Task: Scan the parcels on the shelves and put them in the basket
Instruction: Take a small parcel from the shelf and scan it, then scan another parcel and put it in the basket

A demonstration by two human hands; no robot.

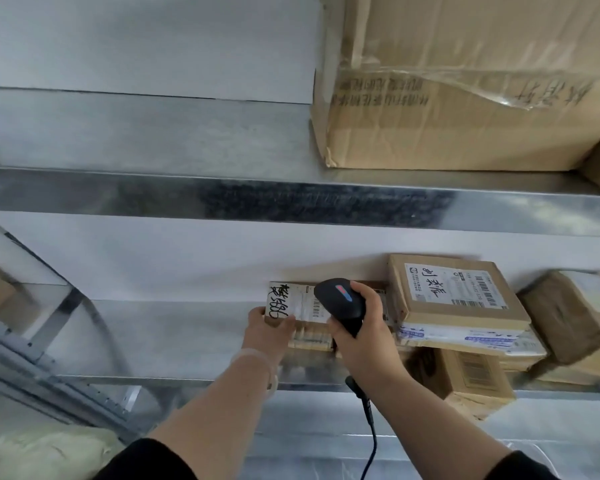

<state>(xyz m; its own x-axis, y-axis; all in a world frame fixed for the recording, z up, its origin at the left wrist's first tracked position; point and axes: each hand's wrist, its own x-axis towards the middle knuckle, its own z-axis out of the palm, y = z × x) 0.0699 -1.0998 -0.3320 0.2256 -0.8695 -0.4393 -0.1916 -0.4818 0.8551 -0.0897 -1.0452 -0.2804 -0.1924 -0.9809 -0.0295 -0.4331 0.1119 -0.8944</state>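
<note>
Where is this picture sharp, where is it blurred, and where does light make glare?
Head view: the parcel that the left hand holds and the scanner in the right hand are fairly sharp; the brown parcel at the right edge is smeared; the tape on the large carton glares; the wide lens bows the shelf beam slightly.
</note>
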